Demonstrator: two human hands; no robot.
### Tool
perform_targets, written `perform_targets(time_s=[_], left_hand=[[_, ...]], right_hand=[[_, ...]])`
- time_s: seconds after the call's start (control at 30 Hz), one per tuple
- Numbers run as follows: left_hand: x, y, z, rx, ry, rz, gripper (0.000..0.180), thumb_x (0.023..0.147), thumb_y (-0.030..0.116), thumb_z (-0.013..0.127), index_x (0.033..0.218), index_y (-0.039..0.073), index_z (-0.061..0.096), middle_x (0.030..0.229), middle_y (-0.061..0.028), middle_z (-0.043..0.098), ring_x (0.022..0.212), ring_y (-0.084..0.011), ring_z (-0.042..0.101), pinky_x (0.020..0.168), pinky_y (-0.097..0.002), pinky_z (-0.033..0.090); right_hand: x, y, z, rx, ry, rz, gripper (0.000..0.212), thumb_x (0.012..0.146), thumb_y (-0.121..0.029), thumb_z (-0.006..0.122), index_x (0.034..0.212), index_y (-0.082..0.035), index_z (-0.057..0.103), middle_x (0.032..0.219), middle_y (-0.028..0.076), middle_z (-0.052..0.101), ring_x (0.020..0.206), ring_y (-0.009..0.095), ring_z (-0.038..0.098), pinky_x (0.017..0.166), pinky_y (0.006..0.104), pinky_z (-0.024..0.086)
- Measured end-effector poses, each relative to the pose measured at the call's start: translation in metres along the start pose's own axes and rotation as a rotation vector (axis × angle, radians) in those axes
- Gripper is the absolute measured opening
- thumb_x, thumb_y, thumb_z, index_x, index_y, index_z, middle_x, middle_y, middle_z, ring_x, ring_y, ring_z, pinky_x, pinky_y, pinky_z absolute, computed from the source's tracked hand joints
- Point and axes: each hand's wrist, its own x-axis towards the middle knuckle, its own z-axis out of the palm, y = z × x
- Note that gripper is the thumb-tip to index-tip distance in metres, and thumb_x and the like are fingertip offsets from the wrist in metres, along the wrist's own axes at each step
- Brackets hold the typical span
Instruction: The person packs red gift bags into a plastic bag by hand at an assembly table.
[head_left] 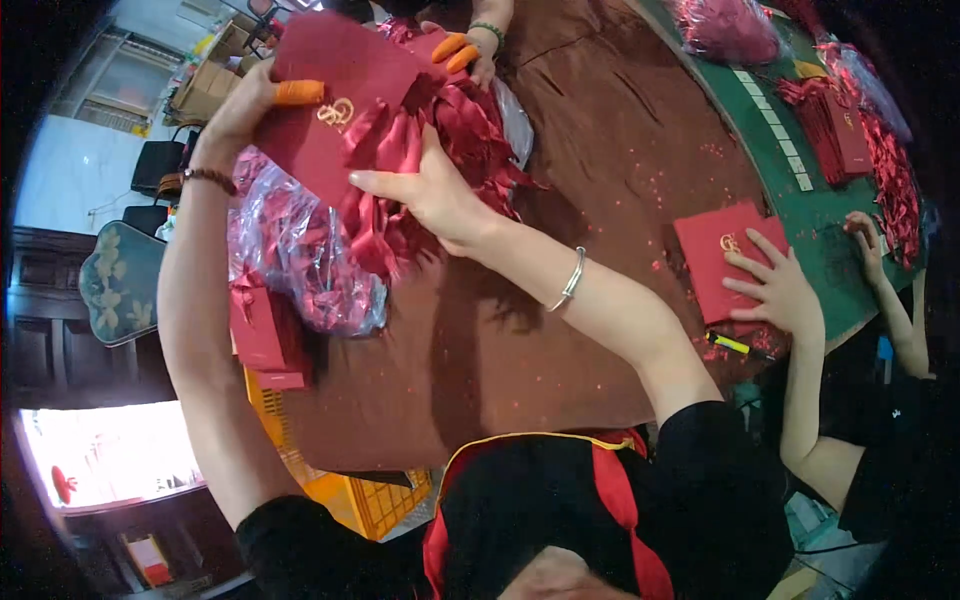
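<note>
The red folder (350,62) is raised just beyond the clear plastic bag (300,240), its edge pinched by the left hand (240,112), which is partly closed, an orange finger sleeve (300,92) lying across the face. The right hand (440,200), to the bag's right, is half curled around some red ribbons (385,150), thumb in front; how tight that hold is, I cannot tell. The ribbons overlap so much that one pull could snag neighbours, or crease the folder under the left hand's pinch. A co-worker's hand (482,66), farther beyond the bag, crowds the heap, so the two might tug against each other. The red stack (265,335), on the bag's near side, could topple if the left forearm (195,300) brushes it.
</note>
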Motion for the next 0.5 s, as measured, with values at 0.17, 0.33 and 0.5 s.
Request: perform_targets(time_s=[0.17, 0.33, 0.5], left_hand=[[0.072, -0.006, -0.009, 0.087, -0.175, 0.066, 0.048, 0.076, 0.013, 0.067, 0.119, 0.003, 0.047, 0.107, -0.0003, 0.057, 0.093, -0.0087, 0.054, 0.082, -0.0232, 0.045], [0.143, -0.056, -0.036, 0.107, -0.304, 0.081, 0.056, 0.077, 0.019, 0.065, 0.126, 0.004, 0.041, 0.113, 0.0004, 0.052, 0.100, -0.0081, 0.050, 0.086, -0.0226, 0.042], [0.155, -0.071, -0.023, -0.161, -0.319, -0.126, 0.061, 0.080, 0.023, 0.060, 0.132, 0.007, 0.034, 0.118, -0.0011, 0.051, 0.102, -0.0113, 0.052, 0.090, -0.0250, 0.041]], right_hand=[[0.031, 0.008, -0.002, 0.036, 0.194, -0.060, 0.066, 0.077, -0.007, 0.064, 0.128, -0.002, 0.022, 0.121, 0.008, 0.043, 0.111, 0.017, 0.042, 0.097, 0.0315, 0.033], [0.055, 0.012, -0.019, 0.032, 0.216, -0.138, 0.057, 0.079, -0.007, 0.060, 0.126, -0.003, 0.028, 0.118, 0.008, 0.046, 0.107, 0.016, 0.046, 0.094, 0.0308, 0.036], [0.052, 0.008, -0.026, 0.001, 0.207, -0.025, 0.094, 0.077, -0.020, 0.058, 0.128, 0.017, -0.012, 0.134, 0.026, 0.026, 0.124, 0.026, 0.030, 0.103, 0.0263, 0.022]])
